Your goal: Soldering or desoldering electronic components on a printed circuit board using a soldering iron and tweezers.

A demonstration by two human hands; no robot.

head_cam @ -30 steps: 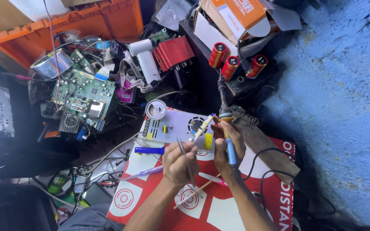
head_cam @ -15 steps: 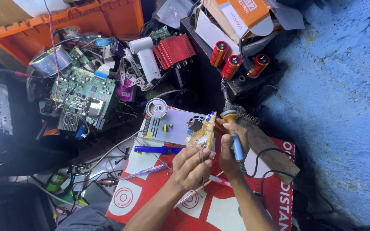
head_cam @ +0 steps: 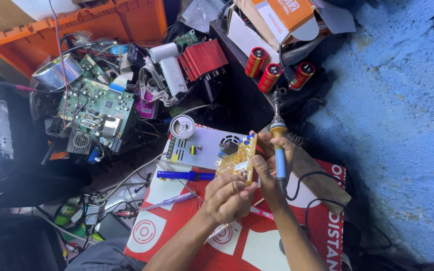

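A rough blue-painted wall (head_cam: 398, 125) fills the right side of the frame. An orange plastic crate (head_cam: 91, 25) sits at upper left. A red-and-white printed sheet (head_cam: 257, 246) covers the lower centre. Daylight is soft.

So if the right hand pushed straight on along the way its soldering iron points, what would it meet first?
Probably the three red cylindrical capacitors on the dark box; the right hand aims its blue-handled soldering iron toward them, depth unclear.

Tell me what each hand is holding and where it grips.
The right hand holds a soldering iron by its blue handle and steadies the yellow circuit board; the left hand grips the board's near edge.
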